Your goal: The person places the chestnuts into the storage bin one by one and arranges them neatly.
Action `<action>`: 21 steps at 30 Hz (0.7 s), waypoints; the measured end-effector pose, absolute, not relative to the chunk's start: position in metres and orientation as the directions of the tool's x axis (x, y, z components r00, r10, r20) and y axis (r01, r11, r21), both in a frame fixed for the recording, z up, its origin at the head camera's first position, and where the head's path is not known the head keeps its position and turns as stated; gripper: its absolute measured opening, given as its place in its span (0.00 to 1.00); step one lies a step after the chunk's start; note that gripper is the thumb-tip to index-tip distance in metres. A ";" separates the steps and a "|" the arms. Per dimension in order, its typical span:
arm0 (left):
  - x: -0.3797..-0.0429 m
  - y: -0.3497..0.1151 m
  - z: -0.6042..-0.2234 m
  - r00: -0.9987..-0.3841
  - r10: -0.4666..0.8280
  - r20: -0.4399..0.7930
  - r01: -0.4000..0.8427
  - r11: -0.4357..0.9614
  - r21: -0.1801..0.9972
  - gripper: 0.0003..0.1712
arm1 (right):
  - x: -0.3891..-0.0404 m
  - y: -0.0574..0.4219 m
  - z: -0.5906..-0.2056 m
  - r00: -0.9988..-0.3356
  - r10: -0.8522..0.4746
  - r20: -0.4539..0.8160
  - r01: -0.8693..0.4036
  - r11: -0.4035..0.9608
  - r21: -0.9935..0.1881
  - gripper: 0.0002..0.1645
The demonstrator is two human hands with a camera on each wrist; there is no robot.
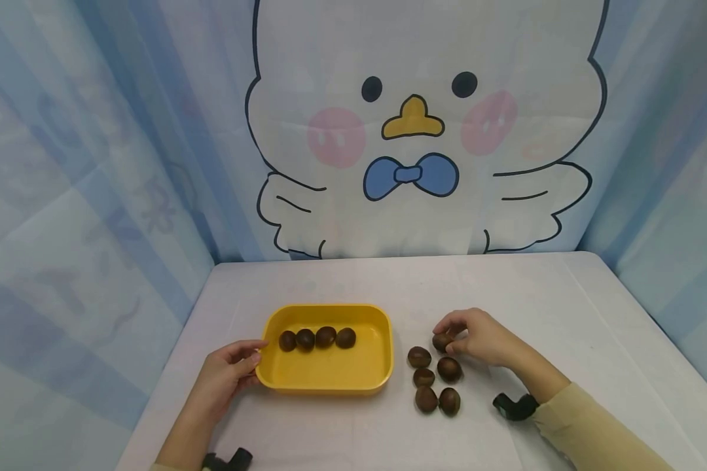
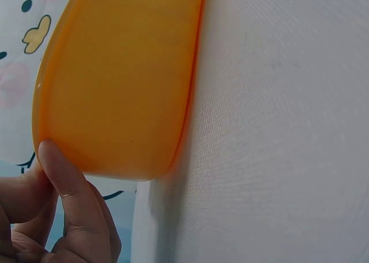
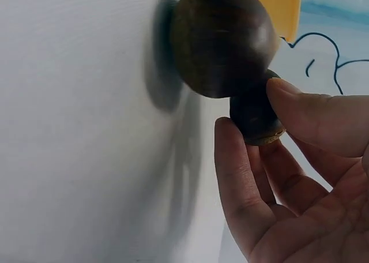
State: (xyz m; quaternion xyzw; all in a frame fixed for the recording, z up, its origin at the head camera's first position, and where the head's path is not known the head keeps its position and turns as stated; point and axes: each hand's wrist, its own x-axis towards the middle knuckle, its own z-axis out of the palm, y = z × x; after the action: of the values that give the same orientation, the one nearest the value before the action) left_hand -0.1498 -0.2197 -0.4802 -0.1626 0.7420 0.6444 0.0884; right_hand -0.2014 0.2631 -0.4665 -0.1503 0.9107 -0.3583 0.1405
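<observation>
At its left end, a shallow yellow tray (image 1: 353, 376) is pinched at the rim by my left hand (image 1: 230, 374), thumb and fingers on either side of the wall. Inside it several brown chestnuts (image 1: 326, 337) lie in a row towards the back. My right hand (image 1: 482, 337) is to the right of the tray and pinches one chestnut (image 3: 253, 113) between thumb and fingers; its pale rough base shows in the right wrist view. Just in front of that hand sits a loose group of chestnuts (image 1: 450, 369) on the table, one of them large in the right wrist view.
A white-covered table (image 1: 306, 432) carries everything. Behind it hangs a curtain with a cartoon bird (image 1: 412, 216), and blue patterned cloth (image 1: 94, 229) closes the sides. Black wrist devices (image 1: 515, 407) are worn on both arms.
</observation>
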 end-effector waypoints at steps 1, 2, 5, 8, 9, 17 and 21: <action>-0.150 -0.220 -0.481 -0.932 -0.126 -0.340 -0.355 0.117 0.928 0.18 | -0.202 0.263 -0.465 -0.916 -0.375 -0.143 -0.177 0.697 -0.695 0.19; -0.150 -0.220 -0.481 -0.931 -0.125 -0.342 -0.356 0.117 0.927 0.19 | -0.202 0.262 -0.464 -0.917 -0.374 -0.138 -0.178 0.694 -0.698 0.19; -0.150 -0.220 -0.482 -0.933 -0.120 -0.340 -0.354 0.121 0.928 0.19 | -0.205 0.259 -0.460 -0.918 -0.375 -0.127 -0.183 0.687 -0.703 0.18; -0.151 -0.221 -0.481 -0.932 -0.122 -0.340 -0.354 0.122 0.927 0.19 | -0.208 0.253 -0.454 -0.916 -0.384 -0.119 -0.190 0.674 -0.714 0.18; -0.152 -0.221 -0.481 -0.933 -0.121 -0.339 -0.353 0.122 0.928 0.19 | -0.209 0.251 -0.452 -0.915 -0.386 -0.118 -0.190 0.670 -0.717 0.18; -0.151 -0.219 -0.479 -0.936 -0.127 -0.329 -0.344 0.129 0.930 0.19 | -0.217 0.232 -0.438 -0.907 -0.402 -0.128 -0.185 0.651 -0.736 0.17; -0.150 -0.219 -0.479 -0.936 -0.129 -0.327 -0.343 0.128 0.931 0.19 | -0.220 0.223 -0.435 -0.898 -0.418 -0.136 -0.180 0.632 -0.754 0.17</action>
State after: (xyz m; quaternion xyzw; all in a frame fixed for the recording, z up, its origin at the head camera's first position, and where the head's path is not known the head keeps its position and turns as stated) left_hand -0.1500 -0.2186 -0.4794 -0.1583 0.7463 0.6411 0.0833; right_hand -0.2204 0.2227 -0.4353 -0.1677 0.8906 -0.3951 0.1505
